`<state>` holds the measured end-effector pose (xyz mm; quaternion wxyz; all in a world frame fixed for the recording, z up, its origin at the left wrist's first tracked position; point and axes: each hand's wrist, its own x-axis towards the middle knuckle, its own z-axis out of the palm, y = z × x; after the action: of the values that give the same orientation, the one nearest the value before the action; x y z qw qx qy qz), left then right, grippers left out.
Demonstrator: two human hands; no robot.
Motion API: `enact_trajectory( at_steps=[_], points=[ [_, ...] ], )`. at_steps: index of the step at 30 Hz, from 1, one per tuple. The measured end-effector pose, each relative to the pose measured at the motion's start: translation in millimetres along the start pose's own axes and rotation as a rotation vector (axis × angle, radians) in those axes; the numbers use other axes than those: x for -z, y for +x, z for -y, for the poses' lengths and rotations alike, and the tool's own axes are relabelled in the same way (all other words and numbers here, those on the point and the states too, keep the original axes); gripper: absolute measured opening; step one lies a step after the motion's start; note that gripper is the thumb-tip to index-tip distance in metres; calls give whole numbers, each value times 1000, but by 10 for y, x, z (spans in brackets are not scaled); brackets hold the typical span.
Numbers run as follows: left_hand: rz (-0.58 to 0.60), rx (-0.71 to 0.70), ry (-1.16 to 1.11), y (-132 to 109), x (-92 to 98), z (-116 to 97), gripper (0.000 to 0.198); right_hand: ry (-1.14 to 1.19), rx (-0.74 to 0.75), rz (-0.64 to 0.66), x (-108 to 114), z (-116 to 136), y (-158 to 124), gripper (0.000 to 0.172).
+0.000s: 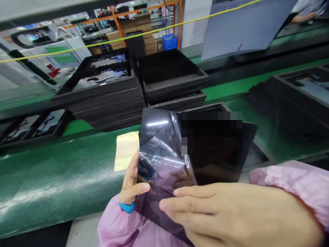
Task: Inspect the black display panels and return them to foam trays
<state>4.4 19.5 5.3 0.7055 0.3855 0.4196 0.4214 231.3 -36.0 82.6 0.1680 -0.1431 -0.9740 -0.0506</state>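
Note:
A dark glossy screen panel (156,123) is held tilted in front of me. My left hand (132,187) grips its left edge, thumb on the front face and fingers behind. A clear, shiny film (167,168) lies partly loose over the left side, with creases and lamp reflections. My right hand (226,212) is over the lower part, its fingers stretched out across the surface; whether they touch the film I cannot tell. A pixelated patch hides the upper right of the panel. Beside my left hand, a yellow sheet of small dots (127,151) lies on the green bench.
Stacked black foam trays (108,99) stand behind the panel, with a second stack (174,82) next to them. More trays lie at the far left and right (295,103). A yellow cord (154,31) runs across above. A co-worker's arm (305,17) shows at top right.

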Motion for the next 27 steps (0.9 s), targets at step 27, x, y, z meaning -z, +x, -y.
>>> enact_trajectory(
  at_steps=[27],
  points=[
    [-233, -570, 419, 429, -436, -219, 35, 259, -958, -740, 50, -894, 76, 34]
  ],
)
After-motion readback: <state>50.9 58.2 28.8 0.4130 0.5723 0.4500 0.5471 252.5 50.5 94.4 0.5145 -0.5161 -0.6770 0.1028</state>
